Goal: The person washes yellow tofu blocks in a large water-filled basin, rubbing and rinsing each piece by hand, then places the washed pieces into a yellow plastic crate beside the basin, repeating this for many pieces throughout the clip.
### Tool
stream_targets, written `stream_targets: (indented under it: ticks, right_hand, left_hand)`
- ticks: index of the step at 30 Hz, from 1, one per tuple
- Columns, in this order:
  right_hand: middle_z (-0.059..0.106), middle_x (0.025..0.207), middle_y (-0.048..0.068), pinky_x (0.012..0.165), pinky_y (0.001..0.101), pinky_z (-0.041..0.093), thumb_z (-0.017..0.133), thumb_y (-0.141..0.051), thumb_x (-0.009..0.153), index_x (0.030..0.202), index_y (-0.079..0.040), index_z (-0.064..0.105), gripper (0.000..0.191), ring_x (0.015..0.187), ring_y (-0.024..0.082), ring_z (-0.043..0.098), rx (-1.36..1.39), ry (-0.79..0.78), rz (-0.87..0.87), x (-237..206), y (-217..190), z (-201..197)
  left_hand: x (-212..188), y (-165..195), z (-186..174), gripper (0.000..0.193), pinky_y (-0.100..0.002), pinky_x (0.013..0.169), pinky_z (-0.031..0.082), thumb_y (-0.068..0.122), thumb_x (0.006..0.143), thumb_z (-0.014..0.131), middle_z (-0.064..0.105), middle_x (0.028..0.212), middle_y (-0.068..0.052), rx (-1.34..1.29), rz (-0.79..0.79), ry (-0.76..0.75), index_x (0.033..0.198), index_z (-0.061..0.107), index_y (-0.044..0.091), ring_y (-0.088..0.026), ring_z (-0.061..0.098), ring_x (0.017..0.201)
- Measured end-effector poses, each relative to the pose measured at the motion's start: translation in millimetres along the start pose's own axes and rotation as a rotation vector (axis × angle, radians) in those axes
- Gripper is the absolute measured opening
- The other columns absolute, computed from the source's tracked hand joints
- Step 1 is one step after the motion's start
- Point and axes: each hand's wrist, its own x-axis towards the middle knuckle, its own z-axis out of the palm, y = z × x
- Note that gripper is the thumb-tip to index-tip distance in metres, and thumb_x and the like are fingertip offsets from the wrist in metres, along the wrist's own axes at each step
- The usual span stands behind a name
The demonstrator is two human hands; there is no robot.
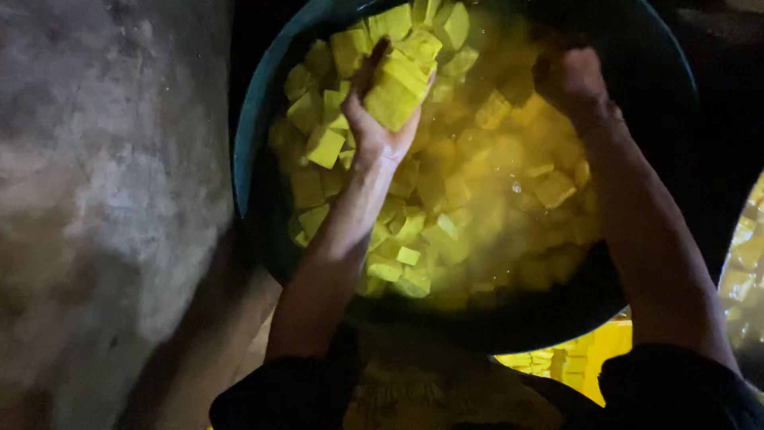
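Dozens of yellow cubes (398, 239) float in cloudy yellow liquid (509, 183) inside a dark round basin (255, 143). Left hand (378, 119) is raised above the surface, palm up, fingers curled loosely around a stack of yellow blocks (402, 80); the grip is half closed, cradling rather than clamping. Right hand (569, 80) sits at the far rim, fingers bent down toward the liquid; light is poor there, so I cannot tell whether it holds anything.

Risks, as judged:
- Blocks look soft and wet with clean-cut edges; a tighter squeeze could crumble them.
- Stack is piled past the fingertips; a tilt of the palm could slide the top piece off and splash it back below the grip.
- Wet skin and slick faces make slipping likely.

Materials: cubes are smooth, matte, uneven in size, some rectangular slabs. Liquid is opaque and hides pieces beneath. Basin wall is smooth and dark, probably plastic. Left of the grip, a rough grey stone or concrete surface (103, 199). Near the person's body, below the basin, more yellow pieces (573, 358) lie lit.
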Motion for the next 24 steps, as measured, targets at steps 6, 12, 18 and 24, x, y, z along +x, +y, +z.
stream_targets:
  ticks: [6, 12, 18, 24]
  right_hand:
    - [0.076, 0.1, 0.012, 0.079, 0.0381, 0.056, 0.091, -0.044, 0.081, 0.109, -0.009, 0.077, 0.047, 0.086, 0.027, 0.071, 0.179, -0.001, -0.271, 4, -41, 22]
    - [0.078, 0.108, 0.011, 0.071, 0.0434, 0.058, 0.084, -0.052, 0.058, 0.101, -0.025, 0.078, 0.051, 0.086, 0.028, 0.073, -0.546, 0.24, -0.188, -12, -144, 87]
    - [0.066, 0.13, 0.01, 0.088, 0.0402, 0.057, 0.074, -0.046, 0.079, 0.12, -0.018, 0.073, 0.049, 0.111, 0.027, 0.066, 0.399, -0.039, -0.293, -24, -122, 40]
    - [0.066, 0.129, 0.007, 0.095, 0.0342, 0.056, 0.074, -0.03, 0.095, 0.128, -0.004, 0.069, 0.043, 0.115, 0.021, 0.064, 1.359, -0.278, -0.162, -116, -89, -27]
  left_hand:
    - [7, 6, -18, 0.046, -0.056, 0.111, 0.046, 0.041, 0.102, 0.053, 0.066, 0.131, -0.014, -0.157, -0.03, -0.155, 0.127, 0.066, 0.005, -0.034, 0.062, 0.123]
    - [15, -5, -37, 0.039, -0.055, 0.109, 0.047, 0.034, 0.104, 0.05, 0.066, 0.13, -0.013, -0.131, -0.013, -0.062, 0.126, 0.066, 0.006, -0.033, 0.061, 0.123]
    - [-3, 4, -32, 0.038, -0.056, 0.106, 0.047, 0.036, 0.104, 0.048, 0.066, 0.131, -0.008, -0.081, -0.049, 0.019, 0.129, 0.065, 0.013, -0.031, 0.061, 0.123]
    - [-18, -22, -20, 0.037, -0.049, 0.094, 0.051, 0.035, 0.098, 0.053, 0.07, 0.121, -0.006, 0.033, -0.186, 0.137, 0.126, 0.067, 0.015, -0.027, 0.065, 0.111]
